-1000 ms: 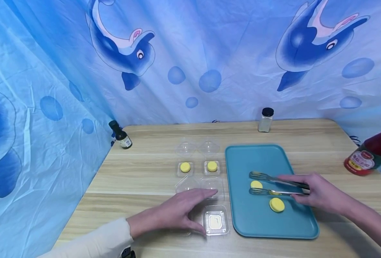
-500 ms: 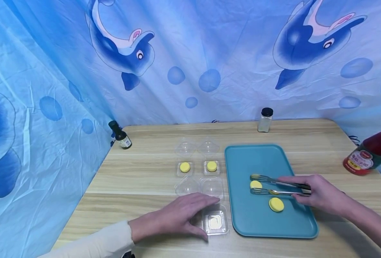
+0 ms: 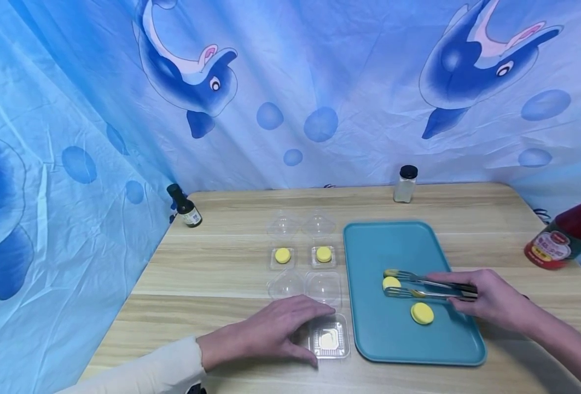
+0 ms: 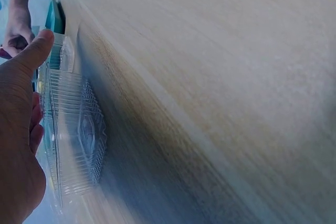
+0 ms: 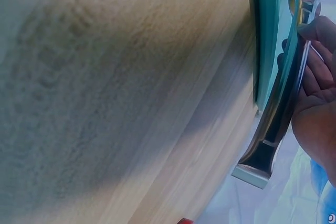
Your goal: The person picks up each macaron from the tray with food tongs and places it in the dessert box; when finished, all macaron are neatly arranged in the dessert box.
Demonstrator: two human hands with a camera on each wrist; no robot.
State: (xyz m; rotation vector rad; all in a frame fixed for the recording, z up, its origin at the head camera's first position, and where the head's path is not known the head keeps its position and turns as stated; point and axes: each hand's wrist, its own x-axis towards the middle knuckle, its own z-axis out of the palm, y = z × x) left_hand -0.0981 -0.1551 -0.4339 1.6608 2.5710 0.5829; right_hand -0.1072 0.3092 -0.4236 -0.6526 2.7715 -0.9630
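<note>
My right hand (image 3: 489,295) holds metal tongs (image 3: 400,292) low over a teal tray (image 3: 369,334). Their two arms stand apart, with a yellow macaron (image 3: 418,294) partly hidden between them. A second macaron (image 3: 391,283) sits by the tong tips and a third macaron (image 3: 422,313) lies just nearer to me. My left hand (image 3: 280,327) hovers with thumb and fingers spread at a clear plastic box (image 3: 329,338) that has nothing in it. Below that hand, another clear box (image 4: 79,135) shows in the left wrist view, mostly hidden from the head view.
Two clear boxes farther back each hold a macaron, one at left (image 3: 283,255) and one at right (image 3: 323,254). Their lids stand raised behind. A dark bottle (image 3: 186,208), a black-capped jar (image 3: 406,185) and a red sauce bottle (image 3: 556,241) stand around the table's edges.
The arms of the tongs have come a little closer together around the macaron. My left hand's fingers have drawn slightly toward me, uncovering more of the lid behind them.
</note>
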